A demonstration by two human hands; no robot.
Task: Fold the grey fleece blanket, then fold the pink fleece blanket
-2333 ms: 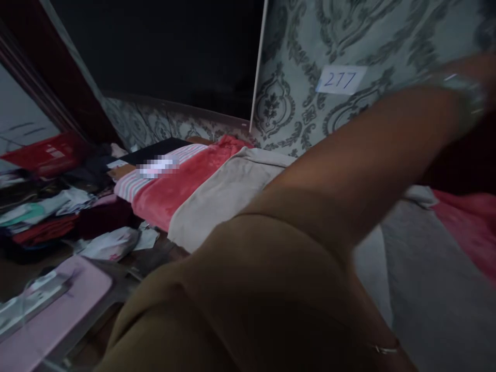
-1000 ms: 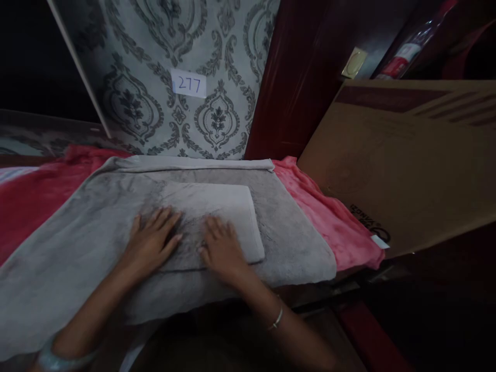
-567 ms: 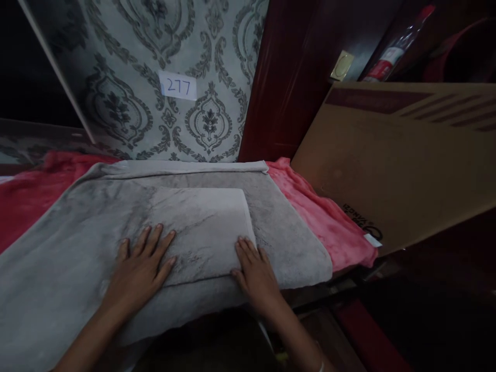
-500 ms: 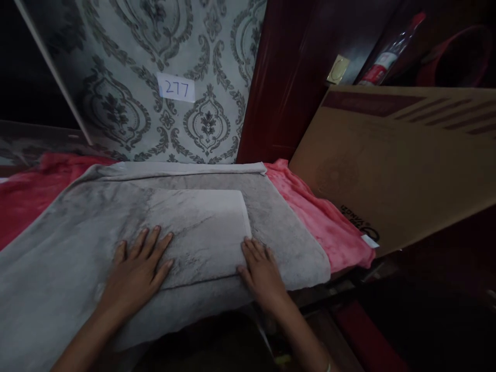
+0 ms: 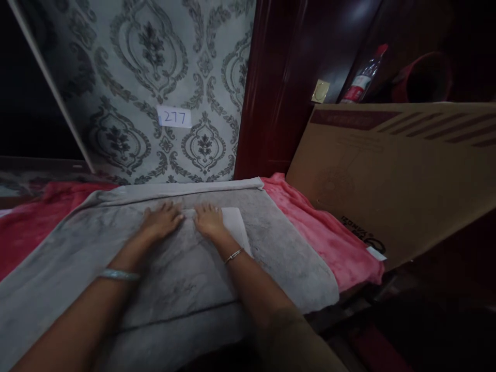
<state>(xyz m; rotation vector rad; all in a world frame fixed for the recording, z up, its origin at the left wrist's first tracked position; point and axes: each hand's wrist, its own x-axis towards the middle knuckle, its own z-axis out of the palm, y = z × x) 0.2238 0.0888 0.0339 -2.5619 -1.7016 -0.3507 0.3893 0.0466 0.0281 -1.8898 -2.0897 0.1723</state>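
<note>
- The folded grey cloth lies flat across the lower middle of the frame, its pale edge strip on the right side and a dark crease line along its near side
- The left hand is palm down at the far left part of the cloth, just left of the frame's centre; its fingers are blurred, and one cannot tell whether they press flat or pinch
- The right hand is just beside it, palm down near the far edge, so that most of the cloth lies nearer the viewer than both hands; one cannot tell whether its fingers grip
- A pale bangle rings the left wrist, a thin bracelet the right
- Under the folded cloth spreads a larger grey blanket, its far edge turned over in a long pale band
- A pink blanket shows beyond it at centre right and again at the left edge
- A cardboard box stands tilted at the right, with a bottle behind its top
- Patterned wallpaper fills the upper left, bearing a paper marked 277
</note>
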